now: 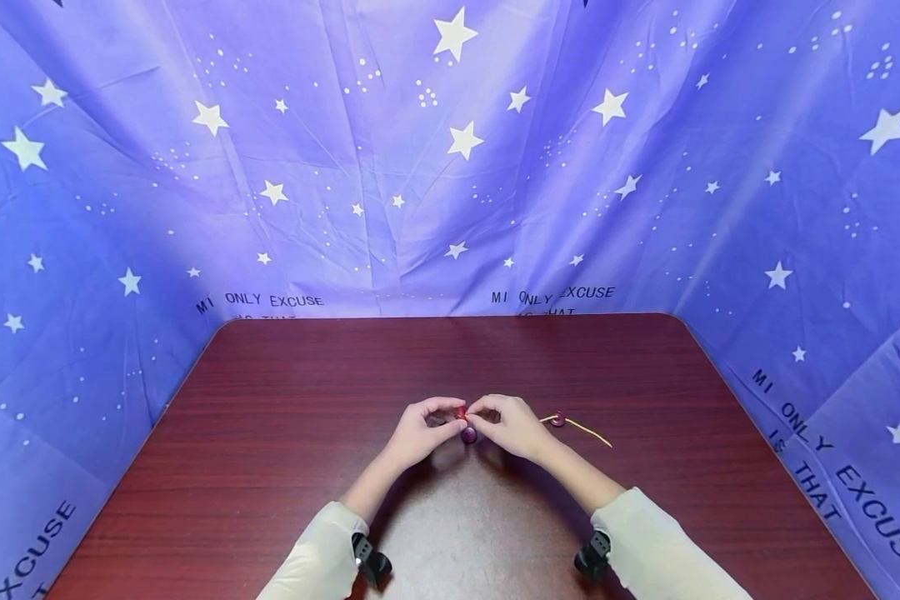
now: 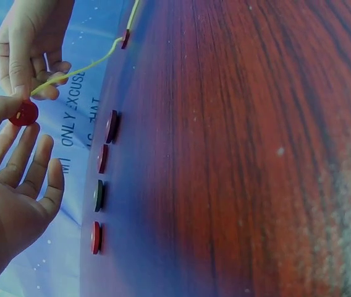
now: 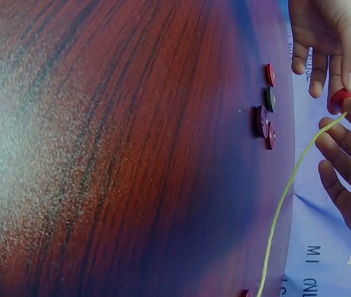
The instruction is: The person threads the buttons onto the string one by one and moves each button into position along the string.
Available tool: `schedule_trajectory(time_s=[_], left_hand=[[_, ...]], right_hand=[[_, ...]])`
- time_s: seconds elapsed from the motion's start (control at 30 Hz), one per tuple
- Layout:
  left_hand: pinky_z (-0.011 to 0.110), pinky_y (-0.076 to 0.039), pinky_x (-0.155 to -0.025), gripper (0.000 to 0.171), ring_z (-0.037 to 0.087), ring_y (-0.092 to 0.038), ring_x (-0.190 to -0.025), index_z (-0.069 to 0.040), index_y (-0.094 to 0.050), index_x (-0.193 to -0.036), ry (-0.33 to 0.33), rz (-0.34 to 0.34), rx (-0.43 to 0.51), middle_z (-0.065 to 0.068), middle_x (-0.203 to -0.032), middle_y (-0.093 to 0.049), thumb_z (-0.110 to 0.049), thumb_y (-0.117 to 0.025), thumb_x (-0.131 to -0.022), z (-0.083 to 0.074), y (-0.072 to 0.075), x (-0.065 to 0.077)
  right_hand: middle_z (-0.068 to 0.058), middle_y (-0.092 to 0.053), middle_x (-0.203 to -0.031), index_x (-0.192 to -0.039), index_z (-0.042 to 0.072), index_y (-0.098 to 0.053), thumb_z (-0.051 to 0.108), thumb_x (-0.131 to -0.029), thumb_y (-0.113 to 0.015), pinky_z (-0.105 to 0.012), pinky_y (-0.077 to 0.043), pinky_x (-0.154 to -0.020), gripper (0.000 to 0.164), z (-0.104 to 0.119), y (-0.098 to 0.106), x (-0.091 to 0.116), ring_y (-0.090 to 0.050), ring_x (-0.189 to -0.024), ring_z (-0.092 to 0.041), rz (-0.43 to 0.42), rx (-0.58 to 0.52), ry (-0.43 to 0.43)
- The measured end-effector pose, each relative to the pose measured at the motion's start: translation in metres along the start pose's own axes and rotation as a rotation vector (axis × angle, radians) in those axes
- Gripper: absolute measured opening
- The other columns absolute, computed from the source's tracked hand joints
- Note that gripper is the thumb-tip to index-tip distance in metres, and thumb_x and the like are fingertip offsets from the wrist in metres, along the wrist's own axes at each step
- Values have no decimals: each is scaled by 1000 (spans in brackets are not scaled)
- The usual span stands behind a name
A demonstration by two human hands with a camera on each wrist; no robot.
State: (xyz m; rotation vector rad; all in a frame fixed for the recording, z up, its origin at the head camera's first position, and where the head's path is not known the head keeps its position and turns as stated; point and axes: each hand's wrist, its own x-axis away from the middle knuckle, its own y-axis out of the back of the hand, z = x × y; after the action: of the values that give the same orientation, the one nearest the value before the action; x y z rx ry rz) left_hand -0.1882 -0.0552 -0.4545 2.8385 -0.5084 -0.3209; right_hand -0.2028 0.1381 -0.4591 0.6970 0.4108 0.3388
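Between the thumb and fingers of my left hand (image 1: 418, 429) is a red button (image 2: 24, 113), held up above the table. My right hand (image 1: 512, 427) meets it from the other side and pinches a yellow string (image 3: 293, 176) right at the button's face. In the left wrist view, a short bit of yellow shows at the button's middle. The string trails from my right hand down to the table, where a dark red button (image 1: 558, 419) is threaded on it, with a loose end beyond.
Several loose buttons lie on the dark red wooden table (image 1: 307, 367) below my hands: a purple one (image 2: 111, 126), a dark red one (image 2: 102, 158), a dark green one (image 2: 98, 195) and a bright red one (image 2: 96, 237). A blue star-patterned curtain (image 1: 390, 100) hangs around the table.
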Motion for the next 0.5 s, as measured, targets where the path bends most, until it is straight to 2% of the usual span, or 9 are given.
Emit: schedule_trajectory(time_s=[0.23, 0.33, 0.5], left_hand=[[25, -52, -76, 30, 20, -63, -87, 9, -62, -111, -35, -19, -17, 24, -101, -67, -3, -66, -83, -2, 1, 1], [26, -52, -77, 30, 22, -63, -88, 7, -62, -111, -30, -19, -20, 24, -101, -67, -3, -66, -84, -2, 2, 0], [27, -52, -78, 31, 22, -63, -88, 7, -62, -112, -26, -21, -23, 23, -101, -67, -4, -67, -83, -1, 1, -1]], right_hand=[[4, -68, -84, -92, 12, -71, 17, -87, -65, -18, -47, -65, 9, -1, -1, 0, -54, -72, 0, -27, 27, 36], [3, -66, -82, -91, 12, -71, 16, -87, -66, -18, -47, -64, 9, -1, -1, -1, -53, -71, -1, -46, 24, 47], [2, -65, -81, -90, 11, -72, 16, -85, -67, -18, -47, -62, 8, 1, -1, -2, -53, -69, -3, -68, -7, 14]])
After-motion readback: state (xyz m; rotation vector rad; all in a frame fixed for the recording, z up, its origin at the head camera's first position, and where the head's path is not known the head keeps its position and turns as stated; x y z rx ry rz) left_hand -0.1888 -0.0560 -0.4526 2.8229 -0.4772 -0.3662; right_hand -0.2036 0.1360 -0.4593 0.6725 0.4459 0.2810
